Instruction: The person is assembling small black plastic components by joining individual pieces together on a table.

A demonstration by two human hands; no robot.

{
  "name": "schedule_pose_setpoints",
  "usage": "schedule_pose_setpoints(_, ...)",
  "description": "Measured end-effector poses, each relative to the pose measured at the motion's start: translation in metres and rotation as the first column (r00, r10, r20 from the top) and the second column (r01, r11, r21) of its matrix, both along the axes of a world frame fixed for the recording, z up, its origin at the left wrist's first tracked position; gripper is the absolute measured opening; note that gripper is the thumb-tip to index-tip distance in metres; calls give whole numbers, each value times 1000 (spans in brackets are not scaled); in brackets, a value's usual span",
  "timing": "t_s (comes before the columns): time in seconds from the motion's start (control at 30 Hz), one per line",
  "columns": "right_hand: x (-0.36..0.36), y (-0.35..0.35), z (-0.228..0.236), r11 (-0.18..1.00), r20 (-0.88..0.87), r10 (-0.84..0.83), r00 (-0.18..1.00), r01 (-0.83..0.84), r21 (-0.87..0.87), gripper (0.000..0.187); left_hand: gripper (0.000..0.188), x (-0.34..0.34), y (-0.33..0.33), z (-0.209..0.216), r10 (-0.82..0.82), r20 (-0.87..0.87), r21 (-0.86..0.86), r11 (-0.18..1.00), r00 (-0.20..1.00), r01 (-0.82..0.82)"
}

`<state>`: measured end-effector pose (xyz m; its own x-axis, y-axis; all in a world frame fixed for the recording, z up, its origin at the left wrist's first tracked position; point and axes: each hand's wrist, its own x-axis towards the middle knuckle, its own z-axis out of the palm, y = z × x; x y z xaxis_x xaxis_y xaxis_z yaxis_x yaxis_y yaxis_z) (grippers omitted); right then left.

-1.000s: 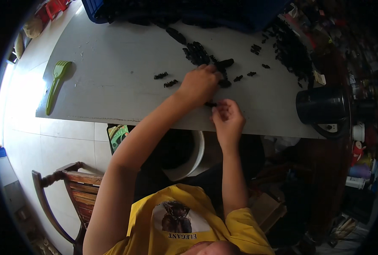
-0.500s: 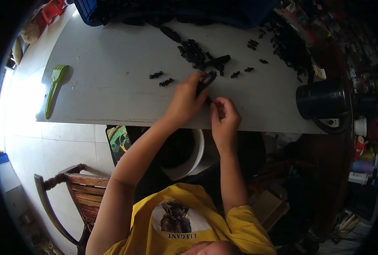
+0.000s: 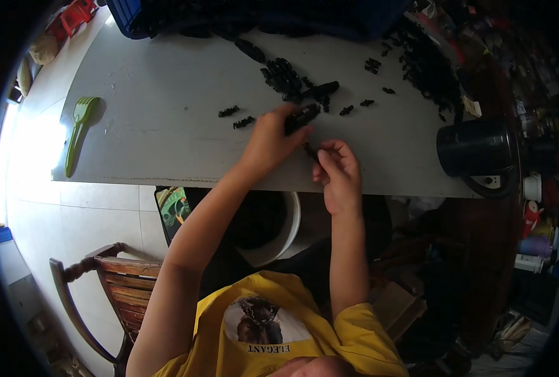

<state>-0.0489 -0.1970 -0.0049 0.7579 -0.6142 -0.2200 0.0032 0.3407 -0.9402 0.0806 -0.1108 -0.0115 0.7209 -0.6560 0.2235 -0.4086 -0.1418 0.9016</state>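
My left hand point(image 3: 270, 139) is closed round a dark, glossy oblong piece point(image 3: 302, 118) above the table. Between the thumb and fingers of my right hand point(image 3: 340, 168) is a small, thin black piece point(image 3: 311, 152), its far end close to the oblong piece; whether they touch I cannot tell. Just beyond lies a cluster of black ribbed pieces point(image 3: 283, 76), with a longer black piece point(image 3: 322, 90) beside it. Two small toothed black pieces point(image 3: 243, 122) rest left of my left hand. More small black pieces point(image 3: 346, 110) lie to the right.
A blue bin point(image 3: 125, 19) of dark pieces stands at the far edge of the grey table point(image 3: 166, 144). Far right is a heap of small black parts point(image 3: 430, 66), with a black mug-like vessel point(image 3: 474, 147) nearer. A green fork-shaped tool point(image 3: 81, 132) lies left. Below is a white bucket point(image 3: 295, 220).
My right hand has turned and shifted slightly right, its thumb now lying over the small piece. My left hand has moved a little left, still round the oblong piece.
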Motion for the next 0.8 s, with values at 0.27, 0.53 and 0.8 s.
schedule_pose_setpoints(0.27,-10,0,2,945,185,75,980,-129,300,11,35,-21,33,15,-291,-705,-272,953,647,132)
schedule_pose_setpoints(0.53,-9,33,7,995,173,20,985,-37,93,10,39,-44,38,9,-271,-547,-329,940,792,94)
schedule_pose_setpoints(0.8,-18,37,14,983,94,-22,995,39,-182,7,38,-47,51,16,-319,-650,-355,930,690,96)
